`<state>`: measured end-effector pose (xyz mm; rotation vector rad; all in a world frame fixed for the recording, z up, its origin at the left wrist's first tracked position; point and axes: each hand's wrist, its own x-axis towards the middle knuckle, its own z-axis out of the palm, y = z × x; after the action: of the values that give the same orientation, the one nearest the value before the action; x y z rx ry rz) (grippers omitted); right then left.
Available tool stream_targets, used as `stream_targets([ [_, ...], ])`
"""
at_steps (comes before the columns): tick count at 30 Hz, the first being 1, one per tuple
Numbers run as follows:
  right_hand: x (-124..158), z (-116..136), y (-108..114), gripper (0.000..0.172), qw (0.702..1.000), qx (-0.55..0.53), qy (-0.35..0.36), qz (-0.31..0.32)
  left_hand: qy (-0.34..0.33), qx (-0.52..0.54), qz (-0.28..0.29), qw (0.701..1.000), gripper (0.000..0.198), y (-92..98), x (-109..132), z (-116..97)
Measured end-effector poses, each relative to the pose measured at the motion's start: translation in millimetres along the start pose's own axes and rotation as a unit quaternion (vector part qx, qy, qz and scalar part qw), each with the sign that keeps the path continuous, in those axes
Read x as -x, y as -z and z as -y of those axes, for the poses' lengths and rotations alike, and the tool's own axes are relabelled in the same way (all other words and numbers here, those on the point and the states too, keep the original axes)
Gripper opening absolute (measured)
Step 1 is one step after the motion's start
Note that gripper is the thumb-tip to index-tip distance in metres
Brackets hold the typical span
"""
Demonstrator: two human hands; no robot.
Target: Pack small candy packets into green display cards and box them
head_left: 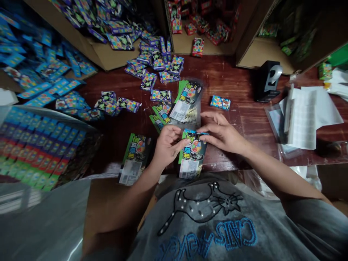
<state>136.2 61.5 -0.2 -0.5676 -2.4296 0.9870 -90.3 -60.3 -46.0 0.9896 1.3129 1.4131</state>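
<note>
A black and green printed pouch [192, 154] lies at the table's front edge, close to my body. My left hand [169, 145] grips its upper left side, thumb lying across the front. At the pouch's top edge shows a strip of a small blue packet [189, 131], mostly hidden. My right hand [221, 133] has its fingertips closed on the packet at the top right corner. Another such pouch [135, 156] lies left of my left wrist. Just beyond my hands is an overlapping pile of pouches [187, 101]. A loose blue packet [220, 102] lies beyond my right hand.
Purple packets [160, 70] spill from a cardboard box at the back. Red packets [198, 47] and blue packets [43, 69] fill neighbouring boxes. A clear bag of stacked coloured packets [40, 145] stands left. On the right are a black tape dispenser [268, 81] and white sheets [302, 117].
</note>
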Motion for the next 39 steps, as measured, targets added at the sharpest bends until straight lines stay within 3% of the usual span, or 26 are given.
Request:
stream_targets([
  [3, 11, 0, -8, 0.03, 1.0, -0.009, -0.005, 0.009, 0.004, -0.008, -0.014, 1.0, 0.042, -2.6, 8, 6],
  [6, 29, 0, -21, 0.038, 0.992, -0.065, -0.076, -0.074, 0.026, -0.03, -0.026, 0.999, 0.04, 2.0, 17, 11],
  [9, 43, 4, -43, 0.033, 0.96, -0.176, -0.17, -0.136, 0.04, -0.058, -0.024, 0.997, 0.039, 11.6, 22, 11],
  [13, 42, 9, -66, 0.031, 0.929, -0.269, -0.223, -0.121, 0.044, -0.092, 0.006, 0.995, 0.029, 21.3, 21, 8],
  [16, 36, 11, -73, 0.023, 0.941, -0.244, -0.2, -0.124, 0.027, -0.09, 0.009, 0.996, 0.02, 21.1, 17, 5],
  [19, 34, 12, -75, 0.019, 0.95, -0.208, -0.171, -0.155, 0.019, -0.064, -0.027, 0.997, 0.019, 17.5, 15, 5],
  [22, 33, 14, -73, 0.028, 0.947, -0.218, -0.173, -0.16, 0.039, -0.056, -0.043, 0.997, 0.027, 16.7, 16, 4],
  [27, 24, 18, -65, 0.019, 0.953, -0.204, -0.198, -0.105, 0.069, -0.093, 0.012, 0.993, 0.027, 21.2, 15, -6],
  [33, 3, 24, -63, 0.036, 0.9, -0.297, -0.29, -0.13, 0.054, -0.11, 0.013, 0.992, 0.028, 25.3, -2, -15],
  [39, 8, 24, -54, 0.029, 0.931, -0.267, -0.233, -0.092, 0.031, -0.111, 0.082, 0.99, 0.028, 39.4, -6, -15],
])
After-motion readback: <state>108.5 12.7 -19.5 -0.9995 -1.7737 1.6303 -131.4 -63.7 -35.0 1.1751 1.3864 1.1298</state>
